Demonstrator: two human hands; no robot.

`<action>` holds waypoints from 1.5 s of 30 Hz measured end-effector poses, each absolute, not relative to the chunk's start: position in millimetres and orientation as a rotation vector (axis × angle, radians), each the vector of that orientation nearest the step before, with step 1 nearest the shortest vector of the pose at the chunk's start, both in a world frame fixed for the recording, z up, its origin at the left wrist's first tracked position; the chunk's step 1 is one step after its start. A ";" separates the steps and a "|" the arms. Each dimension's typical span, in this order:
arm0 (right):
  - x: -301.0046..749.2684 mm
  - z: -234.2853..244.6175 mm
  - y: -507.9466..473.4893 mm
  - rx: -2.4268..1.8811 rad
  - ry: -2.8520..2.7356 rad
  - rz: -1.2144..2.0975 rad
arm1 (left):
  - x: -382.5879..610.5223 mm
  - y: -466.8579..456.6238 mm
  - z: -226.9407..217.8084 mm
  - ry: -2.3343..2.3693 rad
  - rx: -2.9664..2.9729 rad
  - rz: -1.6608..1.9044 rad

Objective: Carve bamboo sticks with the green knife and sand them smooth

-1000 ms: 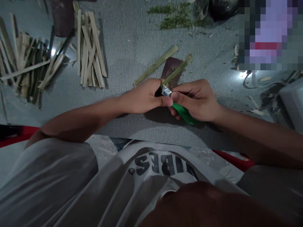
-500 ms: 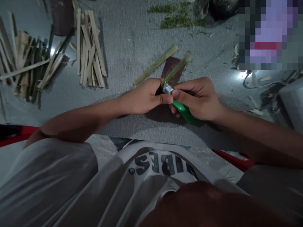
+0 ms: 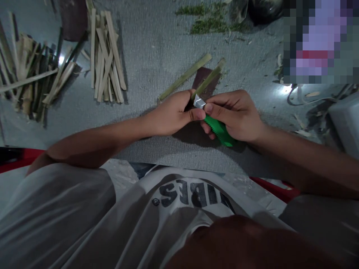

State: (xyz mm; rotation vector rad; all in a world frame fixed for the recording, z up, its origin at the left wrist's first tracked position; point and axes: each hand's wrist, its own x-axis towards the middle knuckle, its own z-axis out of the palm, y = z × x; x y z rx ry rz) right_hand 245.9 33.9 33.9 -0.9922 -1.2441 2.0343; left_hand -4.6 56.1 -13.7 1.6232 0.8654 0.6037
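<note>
My right hand (image 3: 238, 116) grips a green utility knife (image 3: 220, 130), its metal tip pointing up and left. In my left hand (image 3: 178, 114) is the near end of a greenish bamboo strip (image 3: 211, 76), which slants away up and right. The left thumb presses beside the knife's metal tip, close to the right fingers. Under the strip lies a brown sheet (image 3: 200, 74), partly hidden by the hands. Just beyond the left hand a second bamboo strip (image 3: 185, 76) rests on the grey table (image 3: 143, 74).
A pile of pale strips (image 3: 105, 59) lies left of centre, with a larger heap of bamboo pieces (image 3: 33, 74) farther left. Green shavings (image 3: 210, 22) are scattered at the back, near a dark round object (image 3: 265, 9). A pale box (image 3: 346, 119) stands at the right edge.
The knife has turned slightly in my right hand, showing more of its green side. The held strip has shifted a little; the left hand stays nearly in place.
</note>
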 end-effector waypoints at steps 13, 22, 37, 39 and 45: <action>253.4 33.9 42.5 -0.945 -1.304 2.223 | -1.8 51.4 -10.9 0.876 1.625 0.577; 246.3 27.3 34.0 -0.904 -1.243 2.026 | -3.3 56.0 -1.4 0.775 1.514 0.530; 255.6 13.1 47.1 -0.947 -1.240 1.697 | -2.1 61.9 9.9 0.790 1.457 0.404; 254.8 4.0 49.0 -0.936 -1.239 1.613 | -2.6 60.6 4.0 0.795 1.470 0.393; 251.3 3.9 44.6 -1.081 -1.222 1.501 | -3.6 56.1 -3.7 0.806 1.511 0.411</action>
